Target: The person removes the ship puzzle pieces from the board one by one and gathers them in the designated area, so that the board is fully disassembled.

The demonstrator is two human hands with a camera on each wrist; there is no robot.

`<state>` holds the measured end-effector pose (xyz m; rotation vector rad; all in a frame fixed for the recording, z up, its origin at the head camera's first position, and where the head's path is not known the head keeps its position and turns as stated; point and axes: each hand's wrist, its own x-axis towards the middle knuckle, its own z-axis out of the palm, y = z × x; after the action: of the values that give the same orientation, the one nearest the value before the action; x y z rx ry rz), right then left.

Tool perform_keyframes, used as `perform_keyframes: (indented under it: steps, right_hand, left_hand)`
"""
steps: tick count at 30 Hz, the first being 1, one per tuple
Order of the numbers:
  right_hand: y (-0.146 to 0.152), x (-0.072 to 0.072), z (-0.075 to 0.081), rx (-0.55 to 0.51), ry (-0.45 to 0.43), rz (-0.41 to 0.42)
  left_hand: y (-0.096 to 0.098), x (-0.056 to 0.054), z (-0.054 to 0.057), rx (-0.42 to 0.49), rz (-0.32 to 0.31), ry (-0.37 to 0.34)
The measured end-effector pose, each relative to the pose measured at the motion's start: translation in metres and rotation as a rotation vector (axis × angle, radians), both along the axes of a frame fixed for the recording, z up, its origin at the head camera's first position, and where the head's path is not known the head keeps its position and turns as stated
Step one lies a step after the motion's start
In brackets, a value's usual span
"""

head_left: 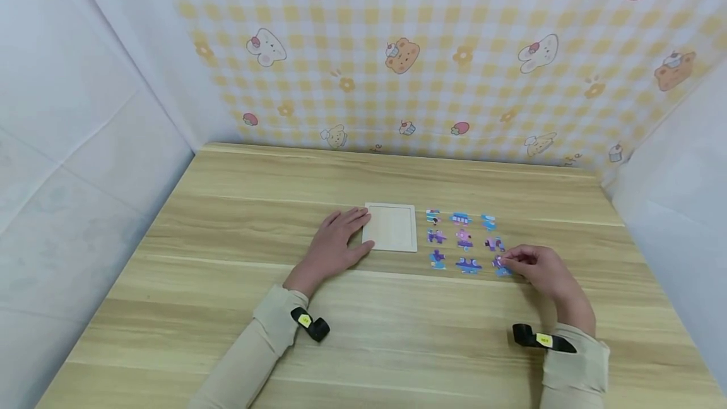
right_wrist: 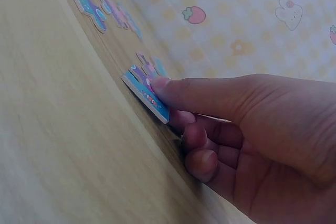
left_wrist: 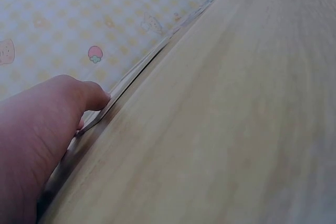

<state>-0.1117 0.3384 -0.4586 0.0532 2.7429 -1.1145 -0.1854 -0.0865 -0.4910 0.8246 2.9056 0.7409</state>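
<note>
My right hand point(head_left: 542, 270) pinches a blue and purple jigsaw piece point(right_wrist: 148, 95) by its right side, thumb on the printed face; I cannot tell whether it is off the table. That piece is at the near right corner of a spread of several jigsaw pieces point(head_left: 464, 238) laid out in rows. To their left lies a square wooden puzzle tray point(head_left: 389, 248), with bare wood inside its raised rim. My left hand point(head_left: 335, 248) rests at the tray's left edge, fingers extended and touching the rim. In the left wrist view, the thumb point(left_wrist: 94, 96) touches the tray's edge.
A wood-grain table point(head_left: 397, 333) bears everything. Behind it hangs a yellow checked cloth point(head_left: 431, 81) with cartoon prints, and pale sheets point(head_left: 85, 144) close off both sides. Each wrist wears a small black camera on a strap point(head_left: 309, 322).
</note>
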Motion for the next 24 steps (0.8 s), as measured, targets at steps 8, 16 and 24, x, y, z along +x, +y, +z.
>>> perform_keyframes:
  steps: [8,16,24]
  right_hand:
    - [0.0002,-0.0011,-0.0011,-0.015,-0.008,-0.013]
    - [-0.0012,-0.0006,-0.0003,-0.019,0.002,-0.014]
    - [-0.0003,-0.0007,-0.004,-0.021,0.003,-0.026]
  left_hand:
    - [-0.0004,0.0006,0.0,0.034,0.011,-0.012]
    - [-0.0007,0.0011,0.0006,0.113,0.05,-0.022]
    - [-0.0014,0.0026,-0.0006,0.238,0.102,-0.016]
